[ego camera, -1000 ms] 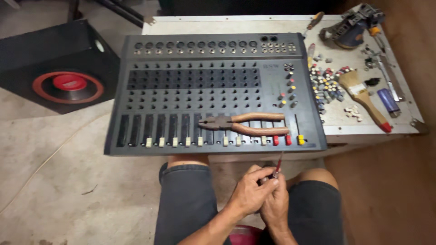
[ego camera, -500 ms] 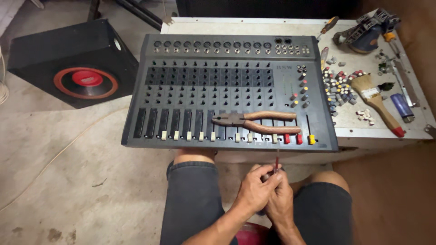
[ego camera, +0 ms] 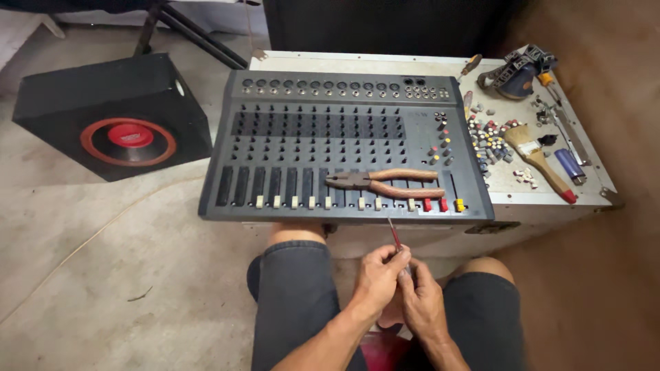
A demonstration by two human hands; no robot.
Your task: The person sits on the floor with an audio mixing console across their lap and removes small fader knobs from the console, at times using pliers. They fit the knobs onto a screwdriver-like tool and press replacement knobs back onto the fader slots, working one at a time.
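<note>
One black speaker box (ego camera: 110,113) with a red-ringed cone is sitting on the concrete floor (ego camera: 103,275) at the far left, well apart from the work. To its right, a grey audio mixer (ego camera: 344,148) is lying flat on a white case top (ego camera: 522,196), overhanging the case's left edge and reaching almost to its near edge. A pair of pliers (ego camera: 385,183) with brown handles is resting across the fader row near the mixer's near edge, its jaws pointing left. Below the mixer, between the person's knees, the left hand (ego camera: 375,282) is curling closed around the lower end of a thin red-handled screwdriver (ego camera: 394,237), whose upper end is pointing up toward the mixer's near edge without touching it. The right hand (ego camera: 423,306) is pressing against the left from the right side, fingers bent inward at the tool's base; whether it is gripping the screwdriver or a small part beneath it cannot be told, since the fingers are hiding that spot. Farther right, on the bare part of the case top beside the mixer's right edge, a scatter of small knob caps (ego camera: 488,141) is lying loose. A wooden-handled paintbrush (ego camera: 540,161) is lying diagonally just beside them, its red tip toward the case's near right corner. A blue lighter (ego camera: 569,165) is lying close to the right edge, and a dark bundled tool (ego camera: 517,72) is occupying the far right corner.
</note>
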